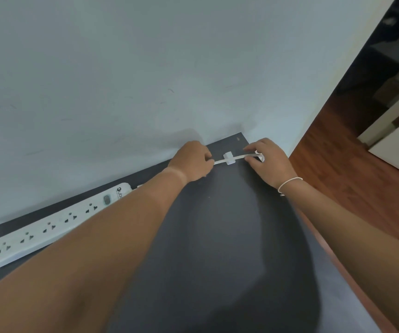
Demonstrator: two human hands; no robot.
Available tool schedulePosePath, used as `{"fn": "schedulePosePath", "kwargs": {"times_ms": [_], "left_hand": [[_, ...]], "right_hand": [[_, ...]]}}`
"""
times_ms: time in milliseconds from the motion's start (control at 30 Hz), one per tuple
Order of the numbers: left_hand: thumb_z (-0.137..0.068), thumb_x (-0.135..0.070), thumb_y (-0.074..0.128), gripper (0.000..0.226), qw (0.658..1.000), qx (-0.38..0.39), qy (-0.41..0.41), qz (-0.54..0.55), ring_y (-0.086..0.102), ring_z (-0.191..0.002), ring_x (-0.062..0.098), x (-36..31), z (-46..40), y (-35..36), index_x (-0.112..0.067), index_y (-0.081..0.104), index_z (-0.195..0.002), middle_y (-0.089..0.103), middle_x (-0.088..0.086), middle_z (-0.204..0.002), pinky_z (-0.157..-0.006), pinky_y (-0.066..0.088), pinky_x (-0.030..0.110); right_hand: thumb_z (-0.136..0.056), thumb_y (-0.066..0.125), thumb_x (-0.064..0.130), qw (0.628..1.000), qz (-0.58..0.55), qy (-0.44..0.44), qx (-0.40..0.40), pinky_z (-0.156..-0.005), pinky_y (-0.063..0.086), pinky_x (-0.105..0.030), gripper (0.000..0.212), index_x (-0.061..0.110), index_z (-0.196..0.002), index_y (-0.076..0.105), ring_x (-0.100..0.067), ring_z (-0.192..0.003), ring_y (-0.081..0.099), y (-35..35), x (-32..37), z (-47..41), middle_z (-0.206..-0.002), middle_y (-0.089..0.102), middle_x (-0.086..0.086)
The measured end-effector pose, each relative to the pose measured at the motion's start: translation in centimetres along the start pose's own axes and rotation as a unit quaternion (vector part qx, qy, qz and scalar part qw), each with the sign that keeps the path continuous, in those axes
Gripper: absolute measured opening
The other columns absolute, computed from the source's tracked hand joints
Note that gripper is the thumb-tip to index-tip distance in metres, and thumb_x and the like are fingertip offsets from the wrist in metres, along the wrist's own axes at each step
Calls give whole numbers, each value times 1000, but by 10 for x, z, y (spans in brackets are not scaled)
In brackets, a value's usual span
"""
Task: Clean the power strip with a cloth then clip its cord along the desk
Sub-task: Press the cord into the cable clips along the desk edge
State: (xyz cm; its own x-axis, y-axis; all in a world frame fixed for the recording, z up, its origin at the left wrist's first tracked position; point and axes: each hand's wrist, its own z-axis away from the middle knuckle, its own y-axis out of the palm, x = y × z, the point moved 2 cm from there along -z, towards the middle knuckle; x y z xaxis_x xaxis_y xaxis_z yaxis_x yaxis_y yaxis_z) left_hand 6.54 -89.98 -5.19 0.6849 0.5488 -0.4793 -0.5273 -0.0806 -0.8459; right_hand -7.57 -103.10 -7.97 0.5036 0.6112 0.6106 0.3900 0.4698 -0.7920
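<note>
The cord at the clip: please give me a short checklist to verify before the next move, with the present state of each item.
1. Cord passes through the clip: ok.
2. Left hand holds the cord on the clip's left side: ok.
3. Right hand pinches the cord on the clip's right side: ok.
4. Clip sits flat on the desk near the wall: ok; whether it is firmly stuck, cannot tell.
5. Cord lies straight from the power strip to the clip: cannot tell, the left forearm hides it.
6. Power strip is clean: cannot tell.

Left arm (112, 236) hides cord (220, 161) between power strip (49, 224) and clip (229, 159).
</note>
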Motion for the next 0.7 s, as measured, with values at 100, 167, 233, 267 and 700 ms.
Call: {"fn": "schedulePosePath", "kwargs": {"times_ms": [100, 167, 233, 267, 700], "left_hand": [[-84, -14, 51, 47, 1000, -3, 23, 11, 27, -44, 16, -11, -10, 5, -19, 19, -50, 21, -1, -50, -42, 20, 21], [-83, -16, 54, 47, 999, -3, 21, 39, 23, -52, 20, -16, -15, 8, -19, 18, -53, 21, -1, -55, -46, 20, 26], [-83, -16, 56, 46, 998, 3, 11, 62, 22, -56, 19, -18, -19, 11, -18, 21, -53, 22, 0, -56, -48, 20, 27], [-83, -16, 57, 43, 998, 7, 4, 69, 24, -55, 19, -19, -20, 13, -17, 27, -51, 24, 0, -55, -48, 22, 27], [-92, -16, 46, 30, 999, 23, 31, 2, 46, -59, 22, -29, -25, 12, -8, 74, -89, 53, 4, -65, -58, 40, 29]], "right_hand": [[-88, 57, 17, 1000, -25, 11, 5, -82, 35, -22, 17, 13, -100, 68, -24, -99, 55, 0, -5, -1, -105, 61, -9], [-87, 59, 19, 999, -52, 13, 5, -81, 35, -21, 16, 14, -98, 69, -20, -96, 54, 1, -5, -1, -103, 62, -9], [-86, 62, 19, 996, -91, 20, -2, -78, 35, -19, 14, 14, -95, 70, -15, -90, 52, 1, -6, -1, -101, 62, -10], [-85, 62, 18, 994, -105, 22, -4, -74, 36, -17, 12, 14, -93, 71, -14, -88, 51, 2, -6, -2, -100, 62, -10], [-83, 63, 10, 990, -137, 16, 28, -67, 33, -11, 10, 11, -88, 72, -3, -70, 45, 4, -8, -12, -86, 53, -2]]}}
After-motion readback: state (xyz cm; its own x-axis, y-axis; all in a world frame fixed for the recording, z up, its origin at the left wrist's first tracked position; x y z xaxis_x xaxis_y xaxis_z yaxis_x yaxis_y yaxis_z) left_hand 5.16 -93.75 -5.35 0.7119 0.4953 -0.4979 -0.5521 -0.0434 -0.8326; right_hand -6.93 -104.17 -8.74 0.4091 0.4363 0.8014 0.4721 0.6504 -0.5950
